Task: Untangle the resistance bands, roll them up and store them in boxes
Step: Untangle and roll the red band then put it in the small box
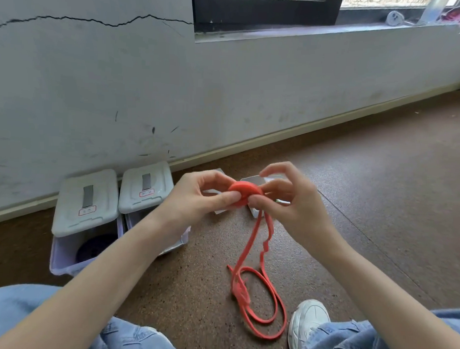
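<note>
The red resistance band [249, 256] was partly wound into a flat coil [242, 194] held up between both hands above the floor [367, 179], while its free length hung down and lay in loose loops just beside a white shoe [308, 323]. It looked light, soft and rubbery, likely to spring open if the coil were let go, so the best hold seemed to be across the coil's flat faces, with the tail fed in under slight tension. The left hand [197, 196] pinched the coil between thumb and fingers; the right hand [290, 200] pressed its edge with curled fingers where the tail left it.

Against the wall stood two lidded grey boxes [87, 203], the nearer one showing a dark roll [96, 246] through its clear side. Each lid bore a small red-framed label [87, 210], its writing too small to read. Another box lay mostly hidden behind the hands.
</note>
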Tool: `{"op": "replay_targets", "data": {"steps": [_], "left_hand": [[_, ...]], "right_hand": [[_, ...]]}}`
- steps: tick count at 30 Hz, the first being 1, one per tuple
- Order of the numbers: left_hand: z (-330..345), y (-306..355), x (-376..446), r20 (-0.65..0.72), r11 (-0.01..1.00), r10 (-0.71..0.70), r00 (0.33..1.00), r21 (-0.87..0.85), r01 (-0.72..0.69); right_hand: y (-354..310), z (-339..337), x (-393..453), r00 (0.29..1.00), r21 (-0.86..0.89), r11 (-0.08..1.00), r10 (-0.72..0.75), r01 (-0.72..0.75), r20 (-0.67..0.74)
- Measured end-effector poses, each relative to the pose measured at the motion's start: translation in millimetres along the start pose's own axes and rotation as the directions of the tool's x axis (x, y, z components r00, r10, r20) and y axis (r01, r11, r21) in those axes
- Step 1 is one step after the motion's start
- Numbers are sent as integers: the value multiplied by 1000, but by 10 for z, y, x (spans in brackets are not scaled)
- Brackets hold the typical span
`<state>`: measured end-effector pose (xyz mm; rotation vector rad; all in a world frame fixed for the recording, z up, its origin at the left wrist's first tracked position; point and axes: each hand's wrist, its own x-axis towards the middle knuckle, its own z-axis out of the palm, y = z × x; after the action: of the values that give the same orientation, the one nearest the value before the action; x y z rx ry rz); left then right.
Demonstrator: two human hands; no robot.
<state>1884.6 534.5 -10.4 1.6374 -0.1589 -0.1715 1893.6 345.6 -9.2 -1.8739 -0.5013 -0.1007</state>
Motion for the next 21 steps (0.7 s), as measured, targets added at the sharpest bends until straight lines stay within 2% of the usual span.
{"op": "replay_targets", "data": {"steps": [3, 6, 8, 10, 12, 14, 16, 19, 21], "left_hand": [[24, 13, 10, -8, 995, -9, 1000, -96, 8], [53, -11, 8, -30, 999, -2, 1000, -52, 1], [58, -25, 5, -21, 1000, 0, 1000, -5, 0], [81, -36, 4, 6, 989, 2, 1000, 145, -3], [105, -64, 13, 36, 928, 8, 999, 372, -21], [112, -74, 4, 61, 889, -6, 998, 458, -23], [60, -47, -12, 55, 927, -42, 998, 373, 18], [-43, 12, -11, 12, 994, -88, 996, 70, 86], [-52, 12, 12, 4, 985, -111, 994, -135, 111]], "right_hand": [[-8, 21, -7, 999, 10, 1000, -6, 6, -51], [1, 35, -42, 998, -18, 1000, 10, -11, -64], [26, 37, -58, 998, 34, 999, 35, -34, -49], [40, 54, -71, 999, 28, 999, 29, -29, -15], [46, 85, -82, 998, -97, 995, -31, 37, 59], [44, 115, -84, 987, -198, 975, -72, 100, 142], [44, 85, -58, 991, -77, 997, -14, 24, 133], [16, 12, -23, 994, 241, 965, 98, -107, 46], [11, 14, -18, 991, 309, 942, 132, -130, 15]]}}
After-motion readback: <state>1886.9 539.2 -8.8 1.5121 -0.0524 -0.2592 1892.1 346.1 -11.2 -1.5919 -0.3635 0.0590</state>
